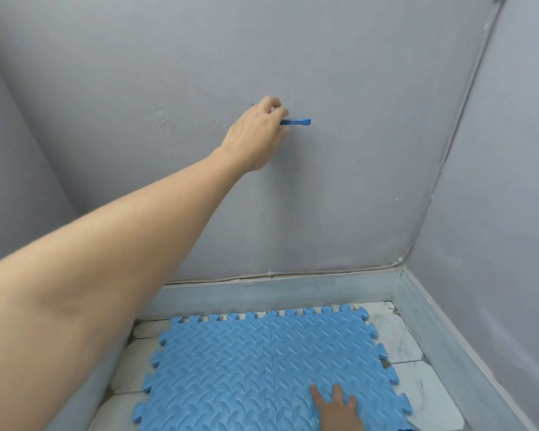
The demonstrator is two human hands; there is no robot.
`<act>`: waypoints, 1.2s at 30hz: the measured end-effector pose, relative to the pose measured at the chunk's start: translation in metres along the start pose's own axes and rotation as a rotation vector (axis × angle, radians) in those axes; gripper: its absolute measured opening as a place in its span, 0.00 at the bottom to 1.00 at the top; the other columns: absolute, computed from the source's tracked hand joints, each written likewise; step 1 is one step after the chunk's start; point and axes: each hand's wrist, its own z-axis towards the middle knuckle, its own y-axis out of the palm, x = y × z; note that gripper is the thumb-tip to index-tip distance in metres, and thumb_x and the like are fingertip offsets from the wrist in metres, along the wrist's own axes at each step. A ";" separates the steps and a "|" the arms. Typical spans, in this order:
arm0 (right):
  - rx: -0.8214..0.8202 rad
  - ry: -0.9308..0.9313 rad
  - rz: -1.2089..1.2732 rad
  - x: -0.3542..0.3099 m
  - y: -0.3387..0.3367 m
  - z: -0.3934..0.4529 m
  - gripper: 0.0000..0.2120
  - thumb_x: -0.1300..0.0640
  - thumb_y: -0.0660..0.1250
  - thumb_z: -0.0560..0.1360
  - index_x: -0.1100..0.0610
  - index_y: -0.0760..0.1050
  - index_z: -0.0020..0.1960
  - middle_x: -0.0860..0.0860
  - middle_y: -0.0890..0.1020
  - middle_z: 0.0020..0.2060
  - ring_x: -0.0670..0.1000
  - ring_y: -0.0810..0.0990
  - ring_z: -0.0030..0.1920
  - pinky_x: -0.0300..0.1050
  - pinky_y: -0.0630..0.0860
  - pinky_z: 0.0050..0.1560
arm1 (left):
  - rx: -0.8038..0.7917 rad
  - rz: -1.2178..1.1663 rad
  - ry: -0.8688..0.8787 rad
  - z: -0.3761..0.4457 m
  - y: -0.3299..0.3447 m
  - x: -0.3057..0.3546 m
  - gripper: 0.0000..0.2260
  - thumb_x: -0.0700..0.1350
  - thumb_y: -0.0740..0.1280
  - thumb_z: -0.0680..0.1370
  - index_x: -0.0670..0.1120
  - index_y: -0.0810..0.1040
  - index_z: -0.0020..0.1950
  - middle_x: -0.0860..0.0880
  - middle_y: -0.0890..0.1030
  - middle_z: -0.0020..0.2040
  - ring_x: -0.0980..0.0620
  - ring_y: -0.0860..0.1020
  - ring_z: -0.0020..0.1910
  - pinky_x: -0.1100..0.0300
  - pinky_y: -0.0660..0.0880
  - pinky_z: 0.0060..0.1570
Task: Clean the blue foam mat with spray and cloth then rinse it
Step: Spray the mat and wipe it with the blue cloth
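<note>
Head view looks down into a grey-walled corner. At 6 o'clock the blue foam mat [262, 368] lies flat on the pale tiled floor [399, 337], its two interlocked tiles joined along a centre seam. Towards 5 o'clock the right hand [339, 409] rests flat on the mat, fingers spread, gripping nothing. Up at 12 o'clock the left hand [259, 132] reaches to the wall [355, 73], fingers closed around a blue handle [296, 121] (only its tip shows).
</note>
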 end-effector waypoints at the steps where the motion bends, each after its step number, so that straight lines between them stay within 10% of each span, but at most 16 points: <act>1: 0.017 -0.005 0.004 0.001 -0.003 -0.007 0.35 0.38 0.58 0.78 0.35 0.40 0.77 0.50 0.45 0.78 0.65 0.47 0.76 0.56 0.54 0.75 | -0.084 -0.030 -0.013 0.004 0.002 0.001 0.17 0.48 0.55 0.83 0.42 0.69 0.68 0.43 0.71 0.65 0.41 0.73 0.59 0.48 0.71 0.56; 6: -0.007 -0.040 -0.108 0.001 0.003 -0.023 0.47 0.35 0.68 0.69 0.37 0.42 0.77 0.52 0.45 0.78 0.65 0.49 0.75 0.55 0.58 0.73 | -0.050 -0.031 -0.101 0.010 0.022 0.007 0.18 0.51 0.55 0.83 0.39 0.70 0.63 0.39 0.73 0.62 0.40 0.70 0.61 0.49 0.67 0.59; 10: 0.011 -0.094 0.000 -0.006 -0.061 -0.024 0.36 0.40 0.66 0.74 0.46 0.57 0.78 0.52 0.62 0.76 0.57 0.62 0.74 0.53 0.64 0.71 | -0.012 0.056 -0.133 0.012 0.026 0.014 0.18 0.51 0.54 0.83 0.38 0.68 0.63 0.39 0.71 0.63 0.38 0.69 0.62 0.49 0.64 0.58; 16: 0.559 -0.234 0.222 -0.042 -0.189 -0.048 0.15 0.50 0.61 0.77 0.52 0.77 0.61 0.54 0.82 0.57 0.58 0.78 0.60 0.50 0.76 0.57 | -0.048 0.038 -0.115 0.011 0.024 0.012 0.18 0.51 0.53 0.83 0.41 0.68 0.66 0.38 0.71 0.63 0.38 0.68 0.62 0.48 0.63 0.61; 24: 0.931 -0.386 0.344 -0.052 -0.303 -0.106 0.12 0.49 0.64 0.76 0.49 0.79 0.58 0.52 0.83 0.54 0.57 0.79 0.57 0.48 0.76 0.54 | -0.063 -0.030 -0.202 0.014 0.024 0.017 0.19 0.54 0.50 0.83 0.44 0.71 0.64 0.40 0.73 0.61 0.39 0.69 0.61 0.50 0.62 0.62; 36: 0.967 -0.334 0.266 -0.046 -0.307 -0.105 0.14 0.50 0.64 0.76 0.51 0.79 0.60 0.53 0.82 0.57 0.58 0.79 0.59 0.49 0.75 0.54 | -0.073 -0.296 -0.303 0.019 0.023 0.015 0.20 0.55 0.49 0.83 0.44 0.76 0.55 0.40 0.75 0.56 0.40 0.69 0.60 0.51 0.60 0.63</act>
